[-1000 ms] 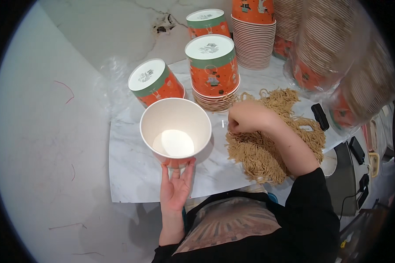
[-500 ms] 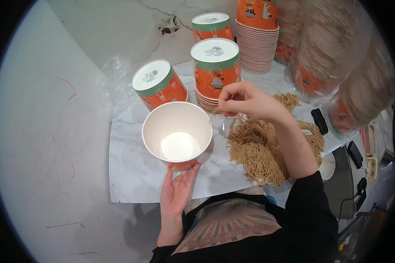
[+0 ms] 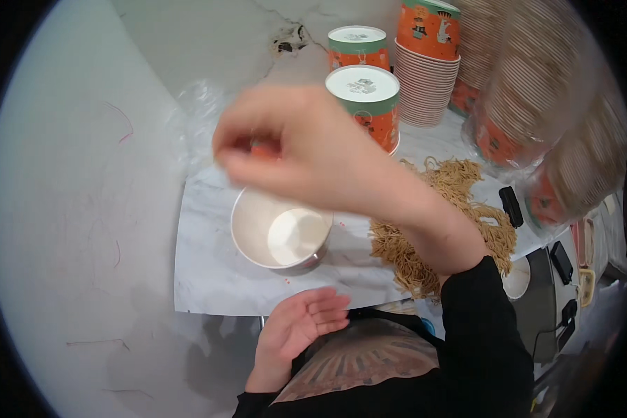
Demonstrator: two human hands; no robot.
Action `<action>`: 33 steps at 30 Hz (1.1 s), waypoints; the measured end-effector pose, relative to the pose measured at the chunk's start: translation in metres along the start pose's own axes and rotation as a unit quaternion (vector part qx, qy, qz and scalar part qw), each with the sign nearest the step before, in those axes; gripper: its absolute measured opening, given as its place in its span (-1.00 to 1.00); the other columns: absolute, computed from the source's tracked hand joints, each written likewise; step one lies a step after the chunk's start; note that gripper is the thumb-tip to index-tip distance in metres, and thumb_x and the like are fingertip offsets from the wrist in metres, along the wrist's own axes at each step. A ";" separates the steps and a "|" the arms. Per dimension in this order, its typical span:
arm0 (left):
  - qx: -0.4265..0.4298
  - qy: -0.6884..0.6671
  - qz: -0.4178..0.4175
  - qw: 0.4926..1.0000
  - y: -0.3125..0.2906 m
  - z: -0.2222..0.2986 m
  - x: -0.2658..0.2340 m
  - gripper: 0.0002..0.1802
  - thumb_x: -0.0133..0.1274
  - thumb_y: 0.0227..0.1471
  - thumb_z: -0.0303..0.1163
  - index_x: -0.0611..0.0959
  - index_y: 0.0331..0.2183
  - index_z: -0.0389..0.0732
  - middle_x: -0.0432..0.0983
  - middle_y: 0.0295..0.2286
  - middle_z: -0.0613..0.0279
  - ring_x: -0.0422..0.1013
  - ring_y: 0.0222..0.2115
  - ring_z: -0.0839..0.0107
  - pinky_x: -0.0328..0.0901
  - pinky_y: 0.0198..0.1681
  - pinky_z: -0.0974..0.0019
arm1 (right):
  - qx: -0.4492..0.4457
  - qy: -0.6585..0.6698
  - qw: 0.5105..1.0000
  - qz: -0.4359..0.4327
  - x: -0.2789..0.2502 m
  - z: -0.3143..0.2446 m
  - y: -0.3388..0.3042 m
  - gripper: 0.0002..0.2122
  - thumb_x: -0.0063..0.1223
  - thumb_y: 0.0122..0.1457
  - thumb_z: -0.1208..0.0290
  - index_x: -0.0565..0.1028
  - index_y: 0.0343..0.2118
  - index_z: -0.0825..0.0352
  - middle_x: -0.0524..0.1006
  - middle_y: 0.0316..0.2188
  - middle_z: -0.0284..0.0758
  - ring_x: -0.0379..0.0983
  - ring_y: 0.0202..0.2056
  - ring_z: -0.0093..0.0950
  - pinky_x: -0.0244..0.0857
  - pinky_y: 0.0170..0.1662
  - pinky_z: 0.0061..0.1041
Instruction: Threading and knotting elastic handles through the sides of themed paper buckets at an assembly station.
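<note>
A white-lined paper tub [image 3: 254, 230] stands mouth up on the marble-patterned sheet [image 3: 205, 279]. Below it my left hand [image 3: 303, 324] lies palm up, fingers loosely extended, holding nothing and apart from the tub. My right hand [image 3: 279, 146] reaches across above the tub's far rim, blurred, with thumb and fingers curled together in a pinch. Whatever they hold, if anything, cannot be made out. A patch of orange shows through the curl of the fingers; the rest behind the hand is hidden. Under my right forearm lies a heap of tan stringy strands [image 3: 397, 258].
Upside-down orange and green tubs [image 3: 373, 125] stand at the back, beside a tall nested stack [image 3: 425, 83]. Plastic-wrapped tub stacks [image 3: 529, 90] fill the far right. A black clip-like object [image 3: 511, 206] lies right of the strands. Crumpled clear plastic [image 3: 198, 115] sits at the back left.
My right hand has swung left, from beside the back tubs to above the upright tub. My left hand has let go of that tub and drawn back toward me. The view has shifted slightly.
</note>
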State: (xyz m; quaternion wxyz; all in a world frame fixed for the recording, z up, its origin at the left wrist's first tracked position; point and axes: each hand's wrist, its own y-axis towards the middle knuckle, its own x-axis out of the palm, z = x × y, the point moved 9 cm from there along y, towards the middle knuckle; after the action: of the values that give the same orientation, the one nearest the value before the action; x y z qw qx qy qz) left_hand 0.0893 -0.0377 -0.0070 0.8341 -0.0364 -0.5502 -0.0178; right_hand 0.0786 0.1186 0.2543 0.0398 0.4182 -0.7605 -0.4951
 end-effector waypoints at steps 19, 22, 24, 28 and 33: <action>0.417 0.548 0.258 0.677 -0.027 0.103 0.059 -0.85 0.18 0.03 -0.71 0.71 -0.29 -0.39 0.63 -0.40 0.10 0.57 -0.37 0.40 0.42 -0.28 0.42 | 0.177 -0.052 0.943 -0.277 0.037 0.019 -0.093 -0.92 0.17 0.05 0.43 0.59 -0.43 0.31 0.55 -0.48 -0.26 0.53 -0.40 -0.26 0.36 -0.33 -0.29; 0.429 0.573 0.203 0.668 -0.013 0.104 0.072 -0.77 0.18 0.01 -0.72 0.68 -0.22 -0.39 0.64 -0.37 0.09 0.58 -0.35 0.39 0.42 -0.30 0.44 | 0.137 -0.055 0.958 -0.245 0.032 0.023 -0.097 -0.93 0.22 0.05 0.46 0.61 -0.39 0.30 0.53 -0.52 -0.30 0.51 -0.43 -0.34 0.34 -0.35 -0.35; 0.370 0.553 0.226 0.711 0.008 0.100 0.075 -0.64 0.20 -0.04 -0.74 0.64 -0.12 -0.38 0.65 -0.33 0.07 0.59 -0.32 0.39 0.43 -0.30 0.46 | 0.112 -0.049 0.969 -0.214 0.025 0.024 -0.095 -0.93 0.26 0.06 0.49 0.62 -0.37 0.30 0.51 -0.54 -0.33 0.49 -0.46 -0.40 0.32 -0.38 -0.42; 0.317 0.538 0.198 0.756 0.021 0.088 0.066 -0.63 0.23 -0.04 -0.71 0.62 -0.11 -0.37 0.67 -0.32 0.15 0.57 -0.32 0.50 0.43 -0.27 0.48 | 0.196 0.076 0.957 -0.202 0.023 0.025 -0.094 -0.92 0.27 0.07 0.50 0.63 -0.36 0.33 0.56 -0.49 -0.31 0.52 -0.41 -0.39 0.34 -0.35 -0.44; 0.348 0.550 0.213 0.729 0.019 0.094 0.063 -0.71 0.23 0.01 -0.68 0.62 -0.17 -0.38 0.66 -0.35 0.21 0.54 -0.36 0.58 0.37 -0.33 0.52 | 0.183 0.066 0.962 -0.190 0.017 0.026 -0.093 -0.86 0.31 0.04 0.48 0.64 -0.30 0.29 0.53 -0.50 -0.34 0.51 -0.43 -0.42 0.32 -0.38 -0.46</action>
State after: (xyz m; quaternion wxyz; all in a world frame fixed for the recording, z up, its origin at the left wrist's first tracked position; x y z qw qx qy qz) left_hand 0.0294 -0.0104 0.0869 0.9269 0.1560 0.0588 0.3361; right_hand 0.1109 0.1110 0.1616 -0.0821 0.5864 -0.7407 -0.3175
